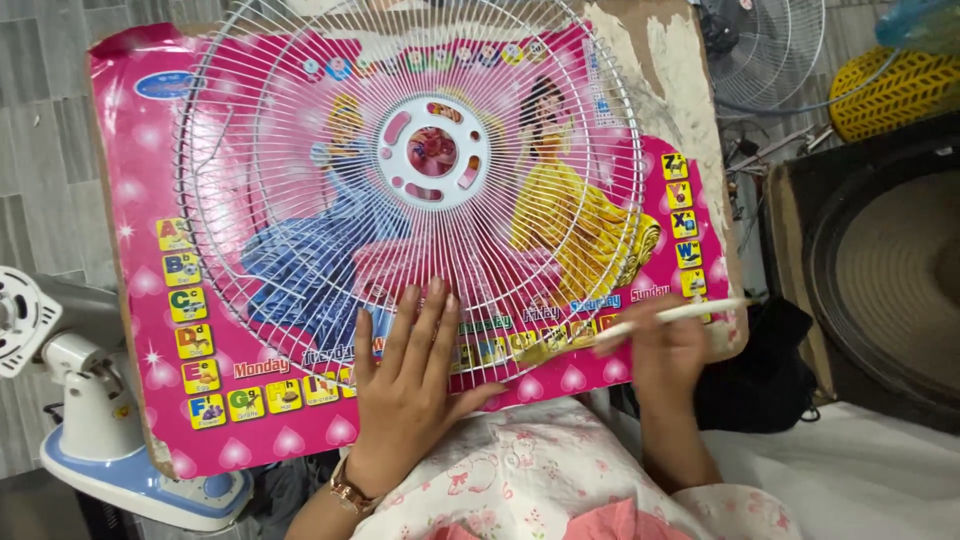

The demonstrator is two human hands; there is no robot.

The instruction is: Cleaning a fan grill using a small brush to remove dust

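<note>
A white wire fan guard (300, 150) with a round white hub (432, 152) lies on a pink board (140, 170) printed with cartoon figures and letter tiles. My left hand (410, 385) rests flat on the guard's near rim, fingers spread, holding nothing. My right hand (665, 350) is at the guard's lower right edge, closed around a thin white brush-like stick (690, 312) that points right; its tip is blurred. A watch is on my left wrist.
A white and blue fan base (95, 420) stands at the left. Another wire fan guard (775, 45) and a yellow ribbed object (890, 90) lie at the top right. A large dark round speaker (890, 270) sits at the right, beside a black bag (760, 370).
</note>
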